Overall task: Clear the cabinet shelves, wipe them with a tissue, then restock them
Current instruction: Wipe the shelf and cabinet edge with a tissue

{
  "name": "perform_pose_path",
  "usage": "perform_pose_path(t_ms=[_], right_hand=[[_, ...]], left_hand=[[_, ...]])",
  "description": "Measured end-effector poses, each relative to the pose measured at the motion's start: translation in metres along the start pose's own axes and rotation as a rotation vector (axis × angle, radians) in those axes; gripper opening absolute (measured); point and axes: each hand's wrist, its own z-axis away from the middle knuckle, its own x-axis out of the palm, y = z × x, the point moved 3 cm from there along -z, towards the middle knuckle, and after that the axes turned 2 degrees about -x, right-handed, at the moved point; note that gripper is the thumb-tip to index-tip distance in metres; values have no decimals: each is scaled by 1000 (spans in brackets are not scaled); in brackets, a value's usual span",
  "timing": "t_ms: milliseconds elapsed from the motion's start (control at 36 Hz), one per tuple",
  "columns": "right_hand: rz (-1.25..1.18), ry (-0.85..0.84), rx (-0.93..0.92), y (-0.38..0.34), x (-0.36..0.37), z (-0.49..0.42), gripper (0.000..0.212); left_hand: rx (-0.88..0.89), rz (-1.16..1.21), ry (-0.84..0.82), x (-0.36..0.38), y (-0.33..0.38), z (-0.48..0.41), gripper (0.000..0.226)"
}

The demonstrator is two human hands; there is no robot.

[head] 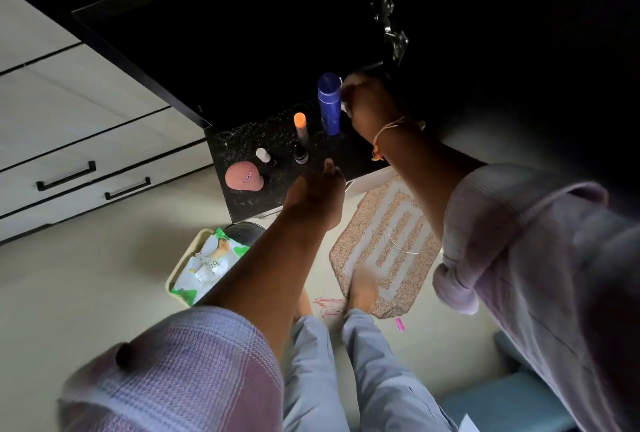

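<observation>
Two hands reach out over a dark speckled counter (277, 141). The right hand (370, 102) is up by the tall blue bottle (329, 102), with its fingers curled round something white, maybe the tissue (349, 80). It is too dark to be sure, and I cannot tell if the hand touches the bottle. The left hand (317, 189) floats over the counter's front edge with fingers loose and straight, holding nothing.

On the counter stand the blue bottle, an orange-capped stick (300, 123), a small dark bottle (300, 153), a small white-capped bottle (263, 154) and a pink round case (243, 174). These things are out of the cabinet (277, 33), which is black inside, so its shelves cannot be seen.

Pale drawers (69, 141) with black handles are on the left. Down on the floor lie a patterned mat (388, 241) and a tray (180, 269) holding a green and white pack of wipes (207, 265). Bare feet are blurry near the mat.
</observation>
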Motion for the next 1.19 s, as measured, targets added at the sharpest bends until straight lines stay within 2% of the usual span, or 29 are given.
perform_pose_path(t_ms=[139,333,417,528,639,722,806,861,917,972,1056,1111,1194], right_hand=[[32,-9,-155,5,3,42,31],[-2,-7,-231,14,21,93,38],[-44,15,-121,20,20,88,30],[14,75,39,30,15,64,33],[43,127,82,21,15,61,37],[62,48,-82,3,24,77,41],[48,-16,-265,-3,27,98,39],[54,-36,-294,5,24,107,35],[82,-35,-220,19,20,110,34],[76,30,-69,36,13,108,34],[27,104,105,43,8,103,38],[-20,105,142,34,11,99,37],[-37,5,48,6,21,98,38]], left_hand=[[-4,32,-10,2,-4,-4,84],[4,5,-14,6,-2,-5,79],[5,11,-25,7,-3,-5,80],[-4,57,-54,7,-5,-6,89],[-19,93,-44,7,-6,-5,85],[-25,86,-35,3,-5,-2,83],[-26,93,10,0,-5,2,57],[-16,75,46,-2,-4,5,51],[-10,61,40,0,-4,3,59],[-19,69,11,2,-4,2,76],[-38,93,0,4,-4,2,83],[-28,81,42,1,-1,5,77],[-66,175,156,0,0,16,68]])
